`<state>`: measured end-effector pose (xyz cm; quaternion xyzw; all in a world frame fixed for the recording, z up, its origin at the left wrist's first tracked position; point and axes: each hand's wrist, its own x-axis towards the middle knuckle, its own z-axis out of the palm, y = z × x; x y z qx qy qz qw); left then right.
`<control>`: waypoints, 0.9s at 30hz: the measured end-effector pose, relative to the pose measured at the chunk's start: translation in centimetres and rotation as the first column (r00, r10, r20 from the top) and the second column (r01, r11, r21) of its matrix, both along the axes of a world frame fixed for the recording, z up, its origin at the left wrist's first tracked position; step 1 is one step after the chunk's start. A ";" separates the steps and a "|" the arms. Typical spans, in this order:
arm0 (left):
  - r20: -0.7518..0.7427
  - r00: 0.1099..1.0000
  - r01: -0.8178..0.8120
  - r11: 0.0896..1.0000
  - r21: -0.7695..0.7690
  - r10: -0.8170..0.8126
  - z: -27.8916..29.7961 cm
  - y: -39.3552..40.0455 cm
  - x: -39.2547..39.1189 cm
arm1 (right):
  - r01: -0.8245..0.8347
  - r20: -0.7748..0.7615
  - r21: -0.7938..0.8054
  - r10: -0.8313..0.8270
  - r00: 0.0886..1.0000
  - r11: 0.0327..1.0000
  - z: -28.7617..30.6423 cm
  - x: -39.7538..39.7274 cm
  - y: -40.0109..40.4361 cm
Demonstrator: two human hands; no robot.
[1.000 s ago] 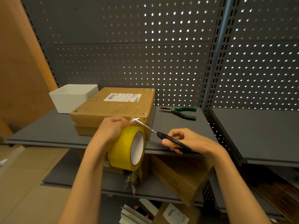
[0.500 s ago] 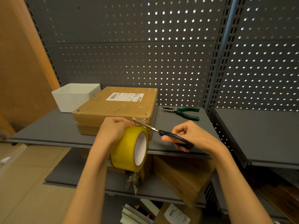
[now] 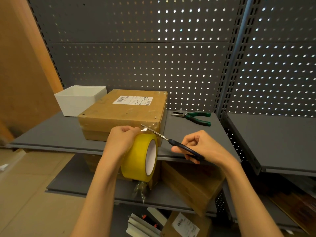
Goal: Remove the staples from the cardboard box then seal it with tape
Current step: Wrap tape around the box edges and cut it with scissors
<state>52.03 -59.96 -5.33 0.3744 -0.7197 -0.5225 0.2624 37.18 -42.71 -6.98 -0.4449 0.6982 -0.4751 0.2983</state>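
Since 1 second ago our scissors (image 3: pixel 172 141) have closed on the tape strip by the cardboard box (image 3: pixel 123 115) at frame centre. We are sealing. Left hand (image 3: pixel 119 141) grips the tape roll (image 3: pixel 141 158), right hand (image 3: pixel 201 147) squeezes the handles; next, we press the end down.

Stockroom: pegboard shelving (image 3: pixel 171 65) (grey metal), stacked cartons (image 3: pixel 193 183).

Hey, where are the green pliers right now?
In the head view the green pliers lie on the grey shelf, right of the cardboard box, beyond the right hand holding the scissors.
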 end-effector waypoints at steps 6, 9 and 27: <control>-0.061 0.998 -0.008 1.000 -0.026 0.006 -0.9 0.5 0.1 | 0.047 -0.031 -0.024 -0.048 0.998 0.999 -0.6 0.8 0.4; -0.088 0.996 -0.019 0.999 -0.036 0.016 -1.2 0.7 0.3 | 0.062 -0.026 -0.039 -0.063 0.998 0.997 -0.9 1.3 0.7; -0.128 0.987 -0.105 0.994 -0.042 0.099 -2.9 3.0 2.0 | 0.123 0.030 -0.094 -0.121 0.992 0.988 -2.5 3.5 1.2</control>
